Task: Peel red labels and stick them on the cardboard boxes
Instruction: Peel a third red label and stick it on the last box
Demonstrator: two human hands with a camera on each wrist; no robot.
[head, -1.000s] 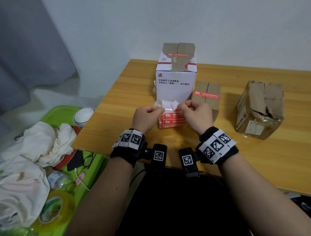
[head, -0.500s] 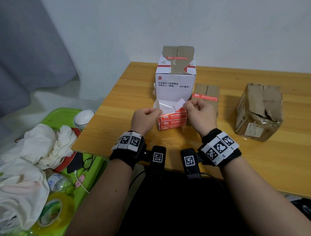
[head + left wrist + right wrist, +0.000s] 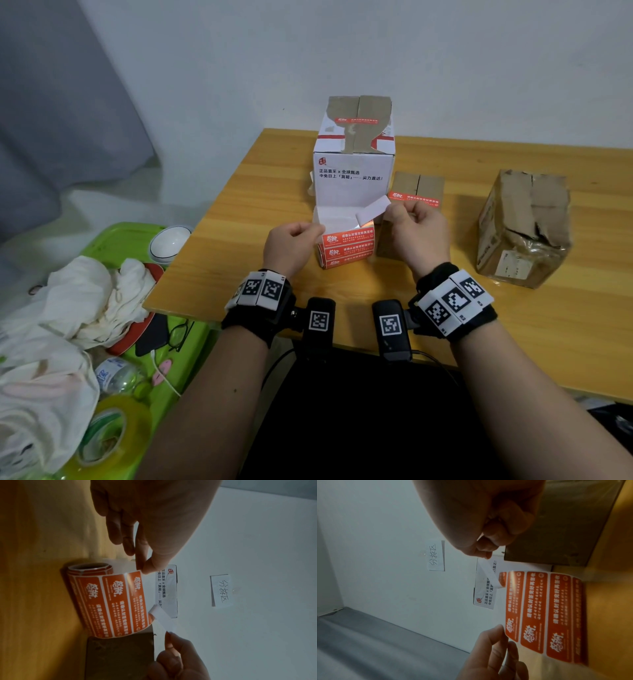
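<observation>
Label (image 3: 371,209), thin and limp, peels white side up off the roll of red labels (image 3: 346,248) at the table's (image 3: 239,212) near centre; judged featherlight, sticky, prone to curling. Right hand (image 3: 416,228) pinches its free end at 2 o'clock; left hand (image 3: 291,241) pinches the backing at 9 o'clock. Unlabelled brown box (image 3: 524,228) sits at 3 o'clock.

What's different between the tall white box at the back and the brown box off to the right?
The tall white box has printed text on its front, while the brown box is plain cardboard with a pale slip low on its side. The white box stands straight with crisp edges; the brown box is crumpled and torn. The white box already carries a red label on top; the brown box shows none. Both stand on the wooden table.
</observation>
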